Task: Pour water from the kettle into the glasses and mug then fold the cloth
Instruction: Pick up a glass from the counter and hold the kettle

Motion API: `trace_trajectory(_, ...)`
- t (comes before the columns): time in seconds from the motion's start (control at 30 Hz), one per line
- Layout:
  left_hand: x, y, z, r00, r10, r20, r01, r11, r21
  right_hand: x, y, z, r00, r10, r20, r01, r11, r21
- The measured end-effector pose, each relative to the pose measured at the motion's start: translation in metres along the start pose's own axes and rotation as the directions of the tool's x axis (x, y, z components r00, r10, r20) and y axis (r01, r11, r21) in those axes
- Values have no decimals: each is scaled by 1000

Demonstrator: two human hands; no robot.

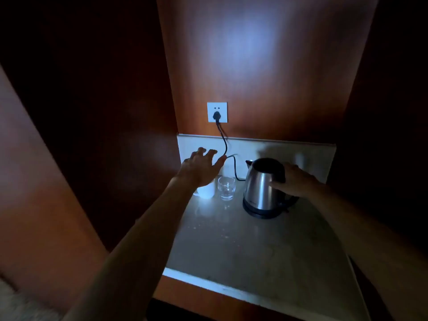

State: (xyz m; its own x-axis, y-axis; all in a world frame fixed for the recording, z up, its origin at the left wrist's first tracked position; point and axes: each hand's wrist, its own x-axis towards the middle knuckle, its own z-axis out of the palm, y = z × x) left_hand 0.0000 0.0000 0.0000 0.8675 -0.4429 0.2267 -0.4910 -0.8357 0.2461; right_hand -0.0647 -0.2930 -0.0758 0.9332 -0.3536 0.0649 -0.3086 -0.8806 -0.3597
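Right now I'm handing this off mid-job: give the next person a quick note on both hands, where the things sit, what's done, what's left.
Left hand: open, fingers spread, hovering above the white mug, holding nothing.
Right hand: on the handle side of the kettle; firm grip not clear.
Kettle stands on its base on the counter, cord plugged into the wall socket.
Clear glass stands beside the mug, left of the kettle.
No pouring visible. No cloth in view.
Left: lift kettle, fill glasses and mug, fold cloth.

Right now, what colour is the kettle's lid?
Black, above a shiny steel body; the kettle shows clearly in the head view, the only one.
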Motion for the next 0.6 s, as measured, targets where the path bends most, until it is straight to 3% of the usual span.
trace_trajectory(0.17,13,2,34,999,14,37,-15,999,39,-15,16,16,987,150,-60,-111,901,420)
trace_trajectory(0.33,23,-17,74,977,-103,184,112,993,-35,-11,14,36,990,135,29,-114,683,722)
trace_trajectory(0.4,24,-24,88,980,-107,169,109,994,-3,-10,3,43,990,135,37,-106,546,831)
trace_trajectory(0.5,22,-35,95,984,-128,125,117,989,92,-4,0,48,978,208,23,-106,398,911)
trace_trajectory(0.6,21,-51,99,978,-201,63,190,971,142,4,6,46,969,247,-5,-101,417,903)
